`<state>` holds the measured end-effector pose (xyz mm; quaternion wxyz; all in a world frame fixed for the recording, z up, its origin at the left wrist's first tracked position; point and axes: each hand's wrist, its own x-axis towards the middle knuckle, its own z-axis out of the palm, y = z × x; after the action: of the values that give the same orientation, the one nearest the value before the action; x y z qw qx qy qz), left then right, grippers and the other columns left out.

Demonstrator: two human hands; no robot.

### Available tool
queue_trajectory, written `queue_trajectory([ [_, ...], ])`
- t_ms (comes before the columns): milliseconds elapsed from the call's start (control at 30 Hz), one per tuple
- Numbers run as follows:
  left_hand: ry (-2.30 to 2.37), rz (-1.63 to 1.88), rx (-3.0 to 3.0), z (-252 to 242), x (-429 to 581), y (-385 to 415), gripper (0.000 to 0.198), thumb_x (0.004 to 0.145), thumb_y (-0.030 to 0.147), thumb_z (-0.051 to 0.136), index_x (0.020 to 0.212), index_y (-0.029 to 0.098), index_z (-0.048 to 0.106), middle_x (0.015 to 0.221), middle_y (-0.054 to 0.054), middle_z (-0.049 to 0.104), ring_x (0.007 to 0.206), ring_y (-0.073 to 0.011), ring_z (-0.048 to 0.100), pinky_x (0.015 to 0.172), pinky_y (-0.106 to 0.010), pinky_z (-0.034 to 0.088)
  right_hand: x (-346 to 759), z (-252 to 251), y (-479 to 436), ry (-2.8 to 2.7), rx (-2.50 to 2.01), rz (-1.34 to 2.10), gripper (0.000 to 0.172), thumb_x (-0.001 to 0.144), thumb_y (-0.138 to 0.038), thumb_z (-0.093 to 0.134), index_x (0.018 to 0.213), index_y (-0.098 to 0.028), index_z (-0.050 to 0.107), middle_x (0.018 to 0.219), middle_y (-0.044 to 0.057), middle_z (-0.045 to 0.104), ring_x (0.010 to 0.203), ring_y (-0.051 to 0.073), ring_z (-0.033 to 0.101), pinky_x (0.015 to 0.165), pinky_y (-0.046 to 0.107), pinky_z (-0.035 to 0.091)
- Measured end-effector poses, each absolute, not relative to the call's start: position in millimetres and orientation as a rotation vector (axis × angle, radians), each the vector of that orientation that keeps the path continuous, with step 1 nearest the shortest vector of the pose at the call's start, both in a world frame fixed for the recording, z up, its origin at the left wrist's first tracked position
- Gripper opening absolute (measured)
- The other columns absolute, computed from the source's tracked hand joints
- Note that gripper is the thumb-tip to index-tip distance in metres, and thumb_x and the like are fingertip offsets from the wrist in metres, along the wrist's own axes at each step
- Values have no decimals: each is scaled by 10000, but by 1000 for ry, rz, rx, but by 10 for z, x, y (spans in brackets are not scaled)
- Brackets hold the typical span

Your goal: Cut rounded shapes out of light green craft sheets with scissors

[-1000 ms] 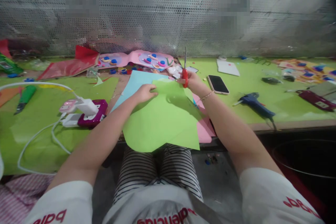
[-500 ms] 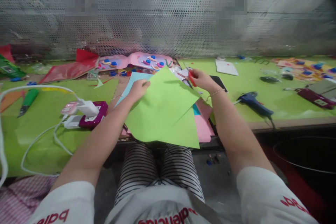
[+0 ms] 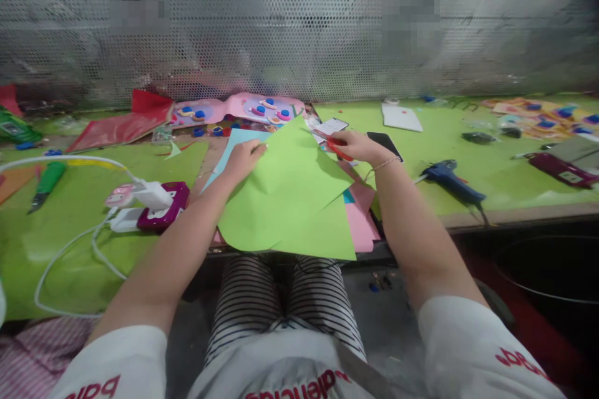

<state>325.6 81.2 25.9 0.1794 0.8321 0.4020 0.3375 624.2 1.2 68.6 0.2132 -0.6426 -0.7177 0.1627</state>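
Observation:
A large light-green sheet of paper [image 3: 290,199] spans the space in front of me, with a slit on its right side. My left hand [image 3: 246,159] pinches its upper left edge between thumb and fingers. My right hand [image 3: 358,146] is closed around red-handled scissors [image 3: 337,146], whose blades point left toward the sheet's upper right edge. Whether the blades touch the paper I cannot tell. Beneath the green sheet, a light-blue sheet [image 3: 234,146] shows at the left and pink sheets [image 3: 362,224] at the right.
A purple power strip [image 3: 175,206] with white plugs and cables lies left, near a green-handled cutter [image 3: 49,184]. At right are a black phone [image 3: 384,144], a blue glue gun [image 3: 453,184] and a white card [image 3: 401,116]. A perforated metal panel [image 3: 281,19] rises behind the table.
The scissors have turned from pointing down and away to pointing left across the sheet's upper right edge. My right hand has shifted slightly left and down. The left keeps its hold.

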Motion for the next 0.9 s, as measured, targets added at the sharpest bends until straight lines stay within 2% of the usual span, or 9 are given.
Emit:
queue_trajectory([
  [267, 1139, 961, 2335, 284, 3268, 802, 376, 888, 366, 490, 597, 208, 311, 561, 27, 319, 583, -143, 346, 605, -283, 271, 6245, 658, 42, -1976, -1664, 659, 386, 816, -521, 613, 694, -164, 533, 586, 0, 507, 533, 102, 425, 522, 244, 283],
  [500, 1135, 954, 2329, 285, 3268, 805, 383, 887, 361, 492, 593, 209, 300, 558, 29, 296, 577, -143, 334, 597, -289, 252, 6271, 614, 56, -1861, -1630, 783, 399, 785, -534, 685, 779, -143, 602, 592, 5, 520, 520, 99, 459, 485, 232, 317],
  [700, 1116, 948, 2319, 281, 3259, 809, 373, 878, 384, 488, 598, 212, 312, 569, 26, 307, 594, -152, 344, 616, -293, 259, 6265, 612, 44, -1753, -1651, 836, 333, 774, -464, 724, 844, -146, 656, 622, 10, 532, 521, 98, 467, 464, 220, 350],
  [900, 1053, 948, 2303, 291, 3261, 796, 357, 866, 395, 488, 603, 206, 335, 573, 29, 309, 594, -140, 331, 608, -287, 248, 6295, 623, 36, -1777, -1648, 881, 311, 786, -446, 720, 802, -147, 635, 618, 0, 484, 531, 97, 449, 464, 217, 357],
])
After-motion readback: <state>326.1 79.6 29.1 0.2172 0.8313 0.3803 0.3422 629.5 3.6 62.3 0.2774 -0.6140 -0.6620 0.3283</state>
